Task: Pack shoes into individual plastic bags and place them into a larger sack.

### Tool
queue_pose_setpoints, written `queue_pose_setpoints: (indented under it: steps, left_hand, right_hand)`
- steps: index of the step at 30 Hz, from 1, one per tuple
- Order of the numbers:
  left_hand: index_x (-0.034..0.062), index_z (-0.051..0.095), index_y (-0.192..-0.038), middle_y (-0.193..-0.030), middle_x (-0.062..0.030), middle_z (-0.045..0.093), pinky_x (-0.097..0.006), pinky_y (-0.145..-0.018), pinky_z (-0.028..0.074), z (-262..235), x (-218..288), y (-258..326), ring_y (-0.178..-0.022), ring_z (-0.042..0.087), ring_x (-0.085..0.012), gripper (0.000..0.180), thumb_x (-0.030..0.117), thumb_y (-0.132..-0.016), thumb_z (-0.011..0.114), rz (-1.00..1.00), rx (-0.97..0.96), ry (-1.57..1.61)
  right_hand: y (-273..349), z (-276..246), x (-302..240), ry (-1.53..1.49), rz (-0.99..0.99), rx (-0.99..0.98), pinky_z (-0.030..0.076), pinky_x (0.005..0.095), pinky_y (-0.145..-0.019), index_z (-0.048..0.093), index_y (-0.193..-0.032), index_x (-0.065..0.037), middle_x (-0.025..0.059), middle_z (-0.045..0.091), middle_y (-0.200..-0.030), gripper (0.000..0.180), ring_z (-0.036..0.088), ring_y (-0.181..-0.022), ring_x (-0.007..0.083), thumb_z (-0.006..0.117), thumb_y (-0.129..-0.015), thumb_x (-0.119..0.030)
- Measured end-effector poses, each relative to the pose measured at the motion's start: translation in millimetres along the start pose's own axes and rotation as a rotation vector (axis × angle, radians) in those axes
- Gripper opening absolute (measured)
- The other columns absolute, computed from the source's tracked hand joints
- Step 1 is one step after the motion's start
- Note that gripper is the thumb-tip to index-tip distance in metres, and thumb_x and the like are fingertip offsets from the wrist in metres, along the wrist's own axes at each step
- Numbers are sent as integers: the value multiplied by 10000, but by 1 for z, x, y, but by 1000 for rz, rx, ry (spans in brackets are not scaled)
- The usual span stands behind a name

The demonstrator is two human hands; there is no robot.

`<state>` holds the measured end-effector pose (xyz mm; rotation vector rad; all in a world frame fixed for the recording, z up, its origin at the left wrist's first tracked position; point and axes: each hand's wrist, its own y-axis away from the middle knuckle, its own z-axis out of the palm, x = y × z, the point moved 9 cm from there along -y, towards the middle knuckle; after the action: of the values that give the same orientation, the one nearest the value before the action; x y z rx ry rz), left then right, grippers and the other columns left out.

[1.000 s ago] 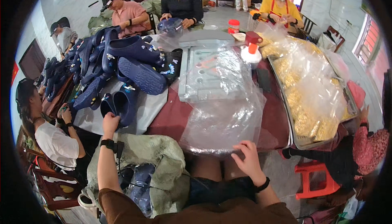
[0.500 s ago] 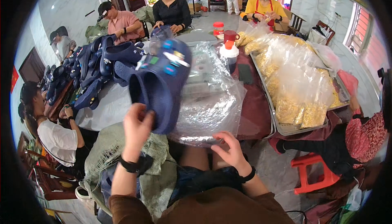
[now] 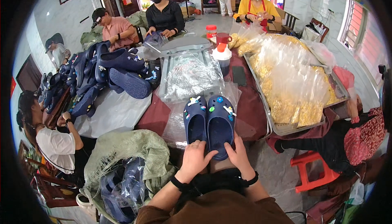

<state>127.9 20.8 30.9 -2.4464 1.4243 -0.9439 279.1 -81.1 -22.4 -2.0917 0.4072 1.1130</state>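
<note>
In the head view, the left hand (image 3: 195,159) is clamped on the heel of the left navy clog (image 3: 196,119), and the right hand (image 3: 241,158) grips the heel of the right navy clog (image 3: 221,129). The pair sits side by side, toes to the far side, over clear plastic (image 3: 173,126) at the near edge of the red table (image 3: 250,113); whether it rests there I cannot tell. Colourful charms dot both uppers. Far left is a clog heap (image 3: 130,83); near left, a green woven sack (image 3: 149,144). Right, a metal tray (image 3: 301,131) carries yellow-filled bags (image 3: 281,72).
</note>
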Motion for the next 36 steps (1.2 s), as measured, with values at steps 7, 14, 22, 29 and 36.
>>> queue_pose_setpoints:
  steps: [7,14,22,29,36]
  left_hand:
    - [28,668,-1138,-1138,-161,592,-481,-955,446,-39,-6,18,-1107,520,-374,504,309,-765,858,-73,146,5]
    - [-25,497,-1376,-1434,-339,391,-567,-1087,376,-31,-39,32,-1319,367,-519,866,399,-729,884,-266,151,10]
    - [-89,555,-1302,-1499,-328,380,-541,-1102,385,2,-49,35,-1316,402,-498,862,403,-683,896,-230,83,-91]
    - [-15,648,-1258,-1427,-336,481,-490,-1074,432,-16,-53,35,-1245,522,-454,574,248,-784,839,-303,130,207]
    - [-39,619,-1264,-1323,-236,595,-362,-1059,441,26,-72,48,-1293,550,-286,477,176,-876,793,-414,1,834]
  right_hand:
    - [-5,-15,-8,217,119,62,467,454,-981,481,-1429,18,251,528,-1249,586,572,-1119,436,686,-935,-220]
    - [-9,-31,-67,398,-138,171,450,471,-979,584,-1310,-27,190,572,-1222,534,559,-1110,379,774,-850,-221]
    - [-4,18,-88,411,-292,-108,437,433,-880,660,-1186,-59,104,628,-1105,560,577,-1026,306,835,-758,-374]
    - [4,37,-62,543,-225,-205,394,397,-784,655,-1182,-32,93,594,-918,505,545,-844,273,799,-797,-324]
    - [3,9,-46,-31,16,4,453,376,-858,595,-1247,-17,116,641,-1044,363,590,-927,228,704,-929,-153]
